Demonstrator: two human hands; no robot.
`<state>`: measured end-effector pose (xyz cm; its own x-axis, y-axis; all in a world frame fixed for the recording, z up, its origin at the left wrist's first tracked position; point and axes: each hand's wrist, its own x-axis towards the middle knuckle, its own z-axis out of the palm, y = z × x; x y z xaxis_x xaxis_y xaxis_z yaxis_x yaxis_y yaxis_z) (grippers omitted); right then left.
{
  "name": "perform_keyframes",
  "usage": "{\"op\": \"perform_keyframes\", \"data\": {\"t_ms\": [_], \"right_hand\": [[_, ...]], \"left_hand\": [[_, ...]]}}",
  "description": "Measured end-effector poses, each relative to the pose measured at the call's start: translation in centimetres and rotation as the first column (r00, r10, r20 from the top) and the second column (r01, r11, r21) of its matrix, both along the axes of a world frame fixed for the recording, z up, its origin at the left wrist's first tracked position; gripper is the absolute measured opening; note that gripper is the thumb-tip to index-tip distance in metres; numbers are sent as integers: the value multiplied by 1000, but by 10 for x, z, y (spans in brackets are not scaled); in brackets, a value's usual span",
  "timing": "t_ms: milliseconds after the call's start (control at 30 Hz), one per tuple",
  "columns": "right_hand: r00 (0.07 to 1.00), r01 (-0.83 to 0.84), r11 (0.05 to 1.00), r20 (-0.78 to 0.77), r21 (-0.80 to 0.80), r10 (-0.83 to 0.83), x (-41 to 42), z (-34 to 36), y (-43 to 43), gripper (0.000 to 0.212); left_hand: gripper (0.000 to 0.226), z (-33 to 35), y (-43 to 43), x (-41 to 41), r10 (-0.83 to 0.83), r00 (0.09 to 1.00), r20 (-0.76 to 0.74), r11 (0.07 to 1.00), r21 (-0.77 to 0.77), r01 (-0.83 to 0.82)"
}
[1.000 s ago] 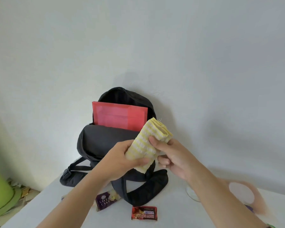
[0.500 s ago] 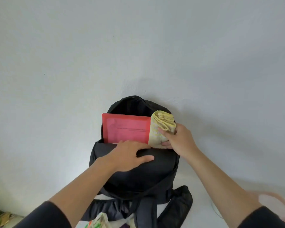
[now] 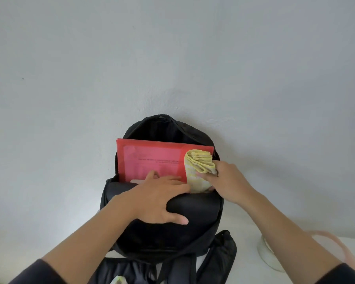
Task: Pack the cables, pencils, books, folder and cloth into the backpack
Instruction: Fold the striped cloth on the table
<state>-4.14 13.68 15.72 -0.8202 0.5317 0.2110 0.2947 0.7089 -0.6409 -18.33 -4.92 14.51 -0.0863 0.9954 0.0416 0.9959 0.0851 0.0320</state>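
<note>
The red folder (image 3: pixel 152 160) is in our black backpack (image 3: pixel 193 232). Our right hand (image 3: pixel 230 181) grips the yellow cloth (image 3: pixel 199 162), half inside. Our left hand (image 3: pixel 156 199) presses flat on the backpack's front. We cannot see the other items.

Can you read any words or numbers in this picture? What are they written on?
Red folder: two tiny dark printed lines, too blurred to read.
Yellow cloth: only stripes, no words.
Black backpack: no label shows.
So nothing here can be read.
</note>
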Motion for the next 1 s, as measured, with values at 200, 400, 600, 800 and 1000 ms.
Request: {"op": "perform_keyframes", "data": {"t_ms": [200, 400, 600, 800, 1000], "right_hand": [[990, -93, 993, 100, -76, 100, -8, -2, -2, 39], [995, 2, 985, -102, -174, -20, -1, -10, 3, 28], [947, -12, 999, -322, -53, -5, -3, -17, 5, 14], [993, -17, 991, -112, 129, 32, -11, -11, 12, 22], [986, 45, 997, -164, 60, -35, -4, -11, 15, 43]], "left_hand": [[72, 1, 4, -4, 49, 996, -76, 999, 23, -48], [72, 0, 9, -5, 127, 991, -34, 990, 73, -124], [42, 8, 24, -17, 186, 858, 479, 928, 202, -314], [37, 2, 43, -16, 170, 876, 452, 864, 360, -353], [31, 1, 59, -16, 149, 832, 535, 838, 378, -393]]}}
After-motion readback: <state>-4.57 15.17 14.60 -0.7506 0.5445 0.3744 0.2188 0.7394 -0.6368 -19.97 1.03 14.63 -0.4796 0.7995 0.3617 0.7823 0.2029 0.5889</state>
